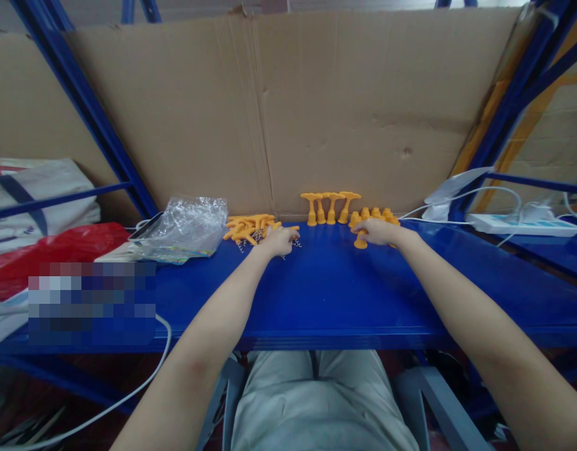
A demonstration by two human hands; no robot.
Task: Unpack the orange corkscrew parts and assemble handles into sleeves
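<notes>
My left hand (277, 240) is closed on a yellow corkscrew handle (295, 230), with a thin metal spiral near its fingers. Beside that hand lies a pile of yellow corkscrew handles (250, 224), their metal spirals pointing toward me. My right hand (377, 231) pinches a yellow flared base (361, 241) just above the shelf. Right behind it, several more yellow bases (375, 213) stand grouped together, partly hidden by the hand. Between the hands, farther back, several T-shaped yellow corkscrews (330, 208) stand upright in a row.
A cardboard sheet (363, 106) closes off the back of the blue shelf (316, 294). Clear plastic bags (189, 228) and a red bag (57, 250) lie to the left. On the right are a white power strip (523, 224) and cables. Blue metal posts (95, 113) frame both sides.
</notes>
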